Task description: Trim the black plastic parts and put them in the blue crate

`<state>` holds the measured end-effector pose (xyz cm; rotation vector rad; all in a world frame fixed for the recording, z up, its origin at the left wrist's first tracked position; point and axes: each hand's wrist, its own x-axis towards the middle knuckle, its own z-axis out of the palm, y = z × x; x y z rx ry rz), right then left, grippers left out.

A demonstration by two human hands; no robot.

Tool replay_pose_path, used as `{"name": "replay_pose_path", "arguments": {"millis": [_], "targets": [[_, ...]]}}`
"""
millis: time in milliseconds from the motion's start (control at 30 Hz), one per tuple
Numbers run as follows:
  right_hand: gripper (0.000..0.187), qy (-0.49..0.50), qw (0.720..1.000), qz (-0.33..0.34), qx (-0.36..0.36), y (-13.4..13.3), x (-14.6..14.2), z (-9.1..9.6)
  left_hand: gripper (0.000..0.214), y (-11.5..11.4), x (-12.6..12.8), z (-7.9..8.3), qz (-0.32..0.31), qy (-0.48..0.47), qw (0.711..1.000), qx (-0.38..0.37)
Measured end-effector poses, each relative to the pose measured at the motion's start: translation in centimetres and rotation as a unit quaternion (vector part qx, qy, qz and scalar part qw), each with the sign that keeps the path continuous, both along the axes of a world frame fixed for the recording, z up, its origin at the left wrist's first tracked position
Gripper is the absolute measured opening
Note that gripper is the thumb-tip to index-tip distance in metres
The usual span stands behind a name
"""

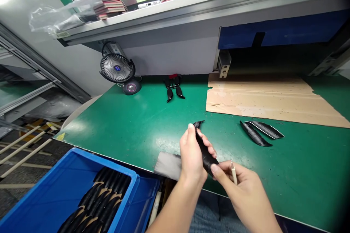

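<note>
A long curved black plastic piece [203, 149] is held over the green table's [142, 123] near edge. My left hand [193, 156] is wrapped round its middle, with the pointed tip sticking up past the fingers. My right hand [240, 182] pinches the piece's lower end with thumb and forefinger and also holds a thin pale tool [233, 171] upright between its fingers. Two more black curved pieces [259, 131] lie side by side on the table to the right of my hands.
A blue bin [54, 193] at the lower left holds several black pieces. A small desk fan [117, 69] stands at the back left, black-and-red parts [172, 86] lie near the back wall, a cardboard sheet [268, 100] at right, a grey pad [168, 165] at the edge.
</note>
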<state>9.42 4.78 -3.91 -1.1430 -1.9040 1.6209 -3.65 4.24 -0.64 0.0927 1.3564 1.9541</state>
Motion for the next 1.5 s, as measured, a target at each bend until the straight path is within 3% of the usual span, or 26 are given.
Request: {"name": "replay_pose_path", "arguments": {"millis": [67, 233, 333, 433, 500, 633, 767, 833, 900, 1000, 1333, 1400, 1500], "targets": [[0.045, -0.054, 0.998, 0.005, 0.044, 0.2, 0.4, -1.1, 0.038, 0.1, -3.4, -1.4, 0.012, 0.166, 0.981, -0.101], [0.040, -0.103, 0.981, 0.033, 0.161, 1.6, 0.2, -3.9, 0.035, 0.3, -13.1, -6.2, 0.027, 0.285, 0.929, -0.234], [0.031, -0.100, 0.973, 0.064, 0.195, 3.2, -2.6, -4.3, 0.031, 0.8, -14.9, -8.4, 0.021, 0.358, 0.890, -0.281], [0.035, -0.101, 0.967, 0.095, 0.216, 4.8, -6.4, -4.4, 0.021, 1.4, -14.5, -9.0, 0.024, 0.423, 0.853, -0.305], [0.037, -0.100, 0.964, 0.115, 0.219, 5.6, -8.4, -4.6, 0.018, 1.4, -13.9, -8.6, 0.022, 0.454, 0.835, -0.312], [0.015, -0.070, 0.968, 0.134, 0.198, 6.5, -9.6, -3.8, 0.024, -0.1, -12.1, -5.9, -0.015, 0.501, 0.819, -0.278], [0.024, 0.006, 0.981, 0.141, 0.137, 5.9, -6.6, -0.5, 0.031, -2.8, -8.6, -1.6, -0.146, 0.519, 0.827, -0.161], [0.034, 0.036, 0.990, 0.127, 0.055, 5.2, -4.3, 1.6, 0.034, -3.8, -6.4, 0.3, -0.262, 0.459, 0.847, -0.052], [0.041, 0.064, 0.992, 0.092, -0.055, 4.4, -2.3, 3.3, 0.033, -4.4, -4.3, 1.4, -0.305, 0.392, 0.868, 0.014], [0.048, 0.085, 0.986, 0.051, -0.135, 3.5, -0.4, 4.6, 0.023, -4.6, -2.0, 2.0, -0.268, 0.345, 0.899, 0.016], [0.035, 0.120, 0.981, 0.081, -0.129, 3.4, 1.2, 5.0, 0.014, -5.1, 0.6, 2.7, -0.255, 0.296, 0.921, 0.002], [0.034, 0.127, 0.977, 0.092, -0.141, 3.4, 1.3, 5.3, 0.012, -5.2, 0.5, 2.8, -0.262, 0.311, 0.914, 0.002], [0.033, 0.141, 0.969, 0.123, -0.164, 3.7, 1.4, 5.8, 0.013, -5.3, 0.2, 3.2, -0.284, 0.380, 0.880, 0.007]]}}
